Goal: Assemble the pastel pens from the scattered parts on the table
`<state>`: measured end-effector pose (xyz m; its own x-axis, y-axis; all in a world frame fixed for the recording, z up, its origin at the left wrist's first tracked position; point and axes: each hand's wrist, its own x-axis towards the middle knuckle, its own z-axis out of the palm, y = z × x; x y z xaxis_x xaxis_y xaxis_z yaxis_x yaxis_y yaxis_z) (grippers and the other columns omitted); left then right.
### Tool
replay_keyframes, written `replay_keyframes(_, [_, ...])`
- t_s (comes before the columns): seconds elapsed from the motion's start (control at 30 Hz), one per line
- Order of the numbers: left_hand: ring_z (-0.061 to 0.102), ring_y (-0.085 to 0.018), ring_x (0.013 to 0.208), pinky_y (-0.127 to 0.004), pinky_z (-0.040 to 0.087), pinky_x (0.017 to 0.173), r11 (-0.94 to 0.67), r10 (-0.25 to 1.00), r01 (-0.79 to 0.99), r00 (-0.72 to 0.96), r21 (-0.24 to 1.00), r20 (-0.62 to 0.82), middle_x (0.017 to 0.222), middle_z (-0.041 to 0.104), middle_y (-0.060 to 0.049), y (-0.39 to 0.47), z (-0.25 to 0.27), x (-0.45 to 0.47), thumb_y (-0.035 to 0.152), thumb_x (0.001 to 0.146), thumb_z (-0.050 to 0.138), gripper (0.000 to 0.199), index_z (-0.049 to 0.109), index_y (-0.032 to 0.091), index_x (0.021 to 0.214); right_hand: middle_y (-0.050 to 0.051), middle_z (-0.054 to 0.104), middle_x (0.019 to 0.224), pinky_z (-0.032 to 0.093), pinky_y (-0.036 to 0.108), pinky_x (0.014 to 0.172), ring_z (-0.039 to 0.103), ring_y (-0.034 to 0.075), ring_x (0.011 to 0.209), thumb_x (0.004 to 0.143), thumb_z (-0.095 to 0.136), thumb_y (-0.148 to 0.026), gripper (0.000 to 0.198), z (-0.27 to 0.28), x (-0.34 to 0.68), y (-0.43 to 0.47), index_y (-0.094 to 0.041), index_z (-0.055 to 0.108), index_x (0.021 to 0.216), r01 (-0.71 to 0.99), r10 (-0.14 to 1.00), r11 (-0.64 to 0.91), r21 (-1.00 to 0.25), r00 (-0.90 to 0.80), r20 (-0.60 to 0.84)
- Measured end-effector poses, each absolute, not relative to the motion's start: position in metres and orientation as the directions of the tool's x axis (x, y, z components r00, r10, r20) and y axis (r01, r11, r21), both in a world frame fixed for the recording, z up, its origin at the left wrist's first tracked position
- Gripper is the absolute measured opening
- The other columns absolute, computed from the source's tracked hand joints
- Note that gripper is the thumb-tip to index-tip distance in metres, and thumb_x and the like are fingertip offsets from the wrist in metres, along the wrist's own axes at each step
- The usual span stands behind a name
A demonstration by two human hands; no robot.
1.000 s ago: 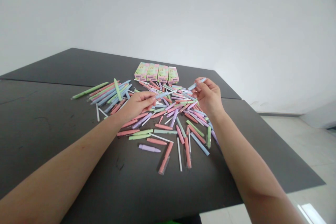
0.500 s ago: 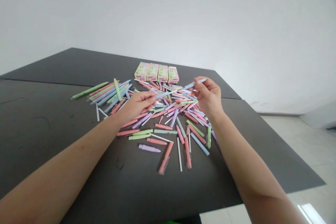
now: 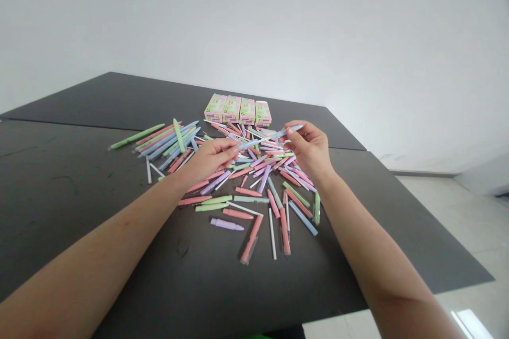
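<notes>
Pinched in my left hand is a light-blue pen barrel, its visible end pointing right. My right hand grips the other light-blue pen part, a tapered piece whose tip shows past the thumb. A thin white refill spans the short gap between the two parts, roughly in line with both. Both hands hover over a loose heap of pen parts in pink, green, purple and blue, among them a purple tapered piece and a white refill on the near side.
Several small pink-and-green boxes stand in a row behind the heap. To the left lies a pile of whole-looking pens, with a green pen at its outer edge. Everything rests on a dark table against a pale wall.
My right hand has moved left and slightly down, bringing its blue part closer to the one in my left hand. Less of the white refill shows between them. My left hand has barely moved.
</notes>
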<state>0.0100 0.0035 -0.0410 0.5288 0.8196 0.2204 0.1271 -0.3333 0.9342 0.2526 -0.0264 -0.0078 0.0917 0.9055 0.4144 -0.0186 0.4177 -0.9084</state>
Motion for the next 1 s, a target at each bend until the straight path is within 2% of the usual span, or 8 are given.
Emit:
replay_keyframes(0.13, [0.037,-0.007,0.048,-0.020,0.026,0.045,-0.333,0.823,0.177,0.533,0.926,0.194,0.055,0.043,0.004,-0.001,-0.034,0.012,0.032,0.090,0.051,0.022,0.061,0.014,0.083,0.000,0.067,0.074,0.055,0.025,0.058,0.066,0.014,0.069,0.072,0.076,-0.041,0.029,-0.012,0.250,-0.026,-0.021,0.067,0.090,-0.014,0.913,0.405,-0.914,0.056,0.404])
replay_keyframes(0.47, [0.040,-0.007,0.048,-0.019,0.028,0.043,-0.323,0.846,0.191,0.498,0.927,0.192,0.060,0.048,0.002,-0.007,-0.029,0.015,0.033,0.086,0.054,0.026,0.067,0.014,0.098,0.000,0.069,0.074,0.057,0.026,0.060,0.067,0.014,0.068,0.073,0.075,-0.043,0.031,-0.017,0.245,-0.028,-0.020,0.067,0.092,0.036,0.924,0.379,-0.925,0.028,0.380])
replay_keyframes(1.0, [0.036,-0.008,0.048,-0.020,0.026,0.044,-0.348,0.857,0.234,0.472,0.908,0.207,0.056,0.042,0.003,-0.010,-0.026,0.015,0.035,0.087,0.054,0.030,0.068,0.012,0.100,0.001,0.070,0.072,0.055,0.024,0.058,0.066,0.012,0.062,0.073,0.077,-0.040,0.028,-0.016,0.247,-0.029,-0.019,0.068,0.090,0.014,0.926,0.376,-0.926,0.003,0.376])
